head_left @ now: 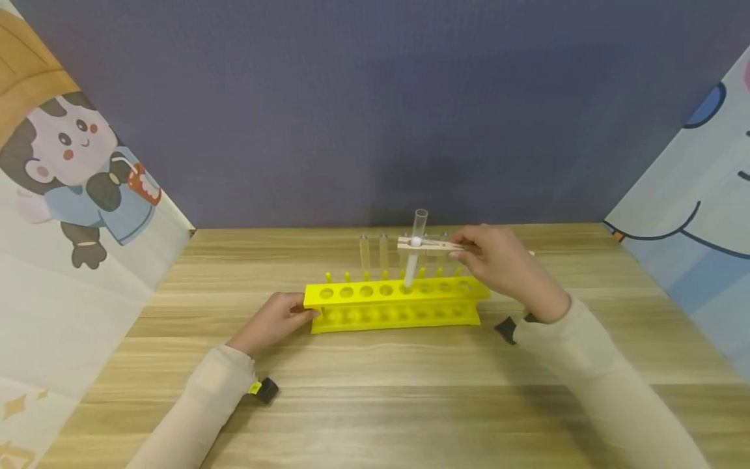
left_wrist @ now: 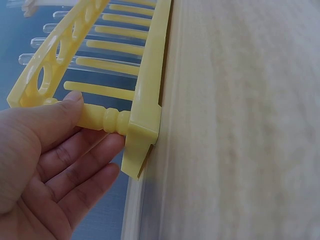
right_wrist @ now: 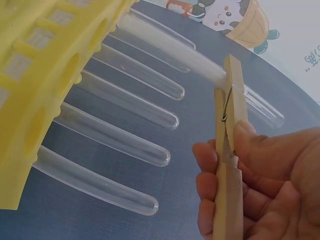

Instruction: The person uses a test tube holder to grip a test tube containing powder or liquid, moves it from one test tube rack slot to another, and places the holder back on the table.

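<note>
A yellow test tube rack (head_left: 357, 301) stands on the table, a row of round holes along its top. My left hand (head_left: 281, 319) holds its left end, the thumb and fingers around the end post (left_wrist: 95, 116) in the left wrist view. My right hand (head_left: 498, 264) grips a wooden test tube clamp (right_wrist: 230, 190) by its handle. Held in the clamp's jaws is a glass test tube (head_left: 412, 267) with white contents, slightly tilted. Its lower end is right at a hole near the middle of the rack, and its open mouth points up.
Several clear test tubes (right_wrist: 135, 115) stand upside down on pegs along the rack's back side. Behind the wooden table (head_left: 375, 404) rises a dark blue-grey panel (head_left: 375, 117). Cartoon-printed panels (head_left: 105, 195) flank the table. Small black wrist devices (head_left: 268, 391) sit by both sleeves.
</note>
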A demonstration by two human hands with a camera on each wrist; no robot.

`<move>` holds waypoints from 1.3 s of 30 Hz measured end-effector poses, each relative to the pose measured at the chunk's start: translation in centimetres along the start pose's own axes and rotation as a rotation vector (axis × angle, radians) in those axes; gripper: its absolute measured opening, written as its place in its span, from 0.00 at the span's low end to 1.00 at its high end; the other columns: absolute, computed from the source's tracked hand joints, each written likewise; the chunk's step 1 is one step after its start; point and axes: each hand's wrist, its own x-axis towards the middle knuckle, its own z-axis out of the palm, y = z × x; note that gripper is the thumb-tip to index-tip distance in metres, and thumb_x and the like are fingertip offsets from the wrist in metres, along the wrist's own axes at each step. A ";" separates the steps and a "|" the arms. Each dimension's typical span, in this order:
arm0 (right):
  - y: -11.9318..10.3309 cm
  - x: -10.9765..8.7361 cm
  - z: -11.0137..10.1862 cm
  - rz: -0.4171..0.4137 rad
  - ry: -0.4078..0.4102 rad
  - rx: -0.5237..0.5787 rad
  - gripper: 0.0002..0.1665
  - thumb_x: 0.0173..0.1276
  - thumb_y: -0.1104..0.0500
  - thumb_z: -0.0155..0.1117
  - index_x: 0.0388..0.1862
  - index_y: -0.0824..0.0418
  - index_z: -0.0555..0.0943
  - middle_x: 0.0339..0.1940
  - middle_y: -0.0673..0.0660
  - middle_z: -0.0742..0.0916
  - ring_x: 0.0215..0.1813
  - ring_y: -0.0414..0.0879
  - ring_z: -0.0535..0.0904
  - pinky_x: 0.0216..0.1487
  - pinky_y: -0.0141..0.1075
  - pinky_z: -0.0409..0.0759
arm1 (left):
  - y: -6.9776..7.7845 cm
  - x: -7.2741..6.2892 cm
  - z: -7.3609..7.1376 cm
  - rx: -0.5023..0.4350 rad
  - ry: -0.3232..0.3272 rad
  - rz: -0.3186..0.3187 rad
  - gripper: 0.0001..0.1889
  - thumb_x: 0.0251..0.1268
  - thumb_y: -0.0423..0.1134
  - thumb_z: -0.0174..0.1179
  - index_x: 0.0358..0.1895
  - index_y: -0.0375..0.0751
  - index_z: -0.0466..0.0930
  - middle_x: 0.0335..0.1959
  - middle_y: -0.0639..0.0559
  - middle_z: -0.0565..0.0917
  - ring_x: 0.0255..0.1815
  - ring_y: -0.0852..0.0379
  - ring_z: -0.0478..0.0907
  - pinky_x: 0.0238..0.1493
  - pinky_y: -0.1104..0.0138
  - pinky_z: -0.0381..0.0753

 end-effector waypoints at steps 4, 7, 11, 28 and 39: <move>0.1 0.0 0.2 0.003 -0.003 0.006 0.11 0.66 0.64 0.62 0.45 0.67 0.80 0.39 0.60 0.86 0.38 0.50 0.81 0.40 0.44 0.82 | 0.0 0.0 0.0 0.000 -0.002 -0.004 0.12 0.65 0.39 0.60 0.50 0.41 0.81 0.46 0.51 0.85 0.45 0.57 0.81 0.49 0.60 0.81; 0.1 0.0 0.4 -0.002 0.001 0.003 0.10 0.65 0.64 0.63 0.44 0.67 0.80 0.39 0.60 0.86 0.37 0.50 0.81 0.39 0.44 0.82 | 0.0 0.0 0.1 0.004 -0.003 -0.006 0.12 0.65 0.39 0.60 0.50 0.41 0.81 0.46 0.50 0.85 0.45 0.56 0.81 0.49 0.59 0.81; 0.2 -0.1 0.6 -0.010 0.005 0.004 0.10 0.65 0.65 0.63 0.44 0.67 0.80 0.39 0.60 0.86 0.36 0.49 0.81 0.38 0.44 0.82 | 0.1 0.0 0.1 0.004 -0.003 -0.006 0.12 0.65 0.38 0.60 0.50 0.40 0.81 0.46 0.50 0.85 0.45 0.56 0.81 0.50 0.57 0.81; 0.4 -0.2 1.5 0.018 -0.029 0.017 0.10 0.66 0.63 0.63 0.44 0.65 0.81 0.39 0.59 0.86 0.37 0.49 0.81 0.39 0.44 0.82 | 0.0 0.0 0.1 0.003 0.000 -0.014 0.12 0.65 0.39 0.60 0.49 0.41 0.82 0.45 0.51 0.85 0.45 0.57 0.81 0.51 0.57 0.80; 0.5 -0.3 1.8 -0.015 -0.014 0.017 0.08 0.64 0.63 0.64 0.41 0.64 0.81 0.34 0.56 0.85 0.30 0.43 0.77 0.33 0.38 0.79 | 0.1 0.0 0.1 0.005 -0.004 -0.005 0.11 0.64 0.39 0.60 0.48 0.41 0.82 0.44 0.51 0.85 0.44 0.58 0.81 0.50 0.58 0.81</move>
